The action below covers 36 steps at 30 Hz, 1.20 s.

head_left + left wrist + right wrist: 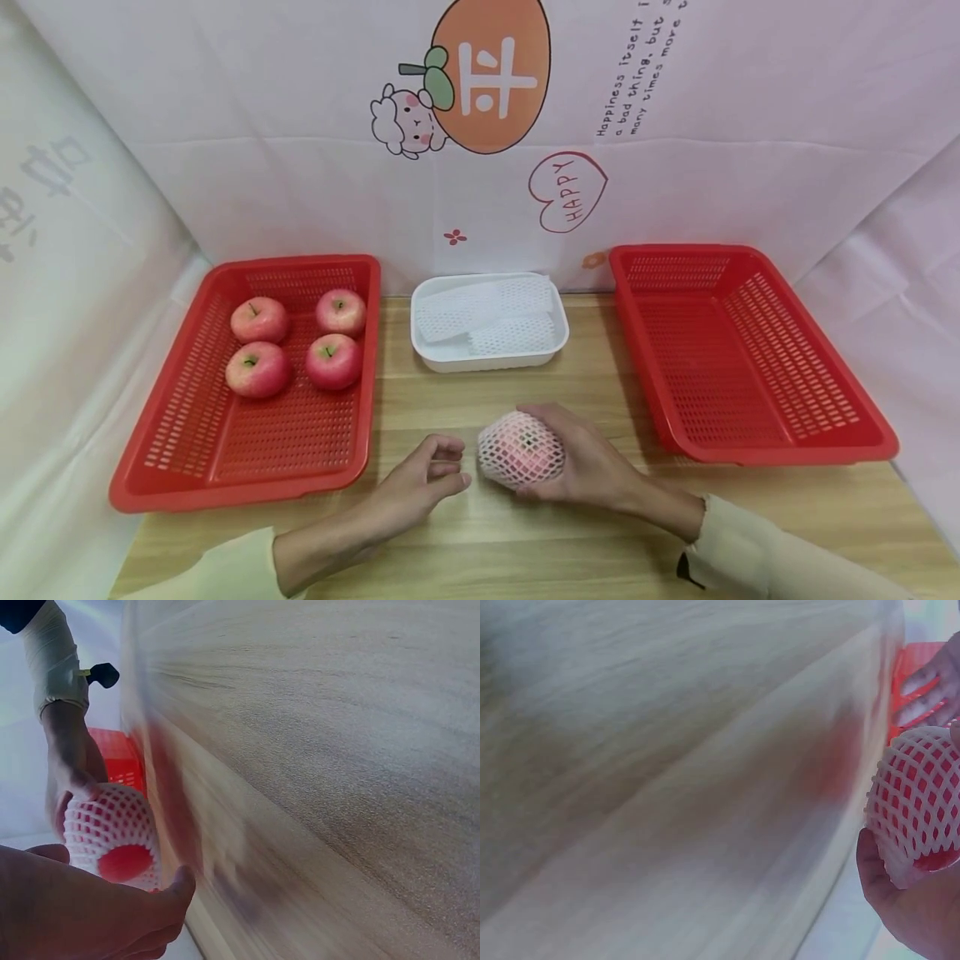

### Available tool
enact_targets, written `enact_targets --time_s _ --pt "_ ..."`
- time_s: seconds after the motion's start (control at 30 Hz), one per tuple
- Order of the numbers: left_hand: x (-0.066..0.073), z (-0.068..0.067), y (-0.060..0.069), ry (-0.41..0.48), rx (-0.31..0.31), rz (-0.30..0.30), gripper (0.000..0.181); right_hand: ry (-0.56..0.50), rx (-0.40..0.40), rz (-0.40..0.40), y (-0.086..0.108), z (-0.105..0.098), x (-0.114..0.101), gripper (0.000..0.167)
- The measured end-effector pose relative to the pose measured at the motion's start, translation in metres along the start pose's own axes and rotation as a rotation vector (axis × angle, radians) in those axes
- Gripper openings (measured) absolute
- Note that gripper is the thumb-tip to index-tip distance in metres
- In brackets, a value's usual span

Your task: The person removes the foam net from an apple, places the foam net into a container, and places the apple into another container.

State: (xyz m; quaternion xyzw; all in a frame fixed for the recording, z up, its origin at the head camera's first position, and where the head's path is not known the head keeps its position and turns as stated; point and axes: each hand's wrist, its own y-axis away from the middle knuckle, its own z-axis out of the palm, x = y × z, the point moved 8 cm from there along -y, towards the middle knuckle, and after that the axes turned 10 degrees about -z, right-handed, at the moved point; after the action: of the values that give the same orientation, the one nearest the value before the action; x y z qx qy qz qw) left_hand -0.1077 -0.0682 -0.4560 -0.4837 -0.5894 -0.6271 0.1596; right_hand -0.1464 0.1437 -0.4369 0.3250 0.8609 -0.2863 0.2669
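An apple wrapped in a white foam net sits in my right hand, whose fingers and thumb grip it from the right side. In the left wrist view, red skin shows through an opening at one end of the foam net. My left hand is just left of the wrapped apple, apart from it, fingers loosely bent with nothing between them. The right wrist view shows the netted apple close up, with the left hand's fingers beyond it.
At left, a red basket holds several bare apples. A white tray at the back centre contains foam nets. Another red basket stands at right. Printed white cloth hangs behind the wooden table.
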Motion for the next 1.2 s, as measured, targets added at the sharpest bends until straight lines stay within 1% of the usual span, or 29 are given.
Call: enact_targets --time_s 0.07,0.13,0.27,0.37,0.47,0.6,0.73,0.9,1.1,1.2 --pt "0.002 -0.001 0.000 0.012 0.005 0.023 0.049 -0.005 0.004 -0.002 -0.001 -0.002 -0.003 0.100" --pt "0.004 -0.001 0.001 0.032 0.013 0.059 0.040 -0.001 0.006 -0.012 -0.003 -0.004 -0.008 0.100" --pt "0.010 -0.003 0.002 0.108 0.036 0.131 0.027 0.012 0.009 -0.049 -0.006 -0.005 -0.017 0.103" --pt "0.013 -0.006 0.003 0.156 0.064 0.148 0.025 0.017 0.010 -0.070 -0.008 -0.006 -0.023 0.104" --pt "0.013 -0.008 0.003 0.177 0.086 0.148 0.024 0.022 0.013 -0.086 -0.009 -0.006 -0.027 0.105" --pt "0.014 -0.008 0.003 0.207 0.087 0.159 0.025 0.032 0.022 -0.116 -0.010 -0.005 -0.031 0.104" --pt "0.014 -0.007 0.003 0.236 0.066 0.176 0.029 0.044 0.032 -0.136 -0.011 -0.005 -0.034 0.102" --pt "0.015 -0.004 0.003 0.253 0.026 0.197 0.042 0.048 0.036 -0.141 -0.011 -0.005 -0.037 0.101" --pt "0.018 -0.001 0.004 0.245 -0.008 0.217 0.057 0.053 0.040 -0.151 -0.013 -0.006 -0.041 0.103" --pt "0.020 0.001 0.004 0.240 -0.015 0.226 0.063 0.057 0.039 -0.163 -0.015 -0.005 -0.044 0.104"
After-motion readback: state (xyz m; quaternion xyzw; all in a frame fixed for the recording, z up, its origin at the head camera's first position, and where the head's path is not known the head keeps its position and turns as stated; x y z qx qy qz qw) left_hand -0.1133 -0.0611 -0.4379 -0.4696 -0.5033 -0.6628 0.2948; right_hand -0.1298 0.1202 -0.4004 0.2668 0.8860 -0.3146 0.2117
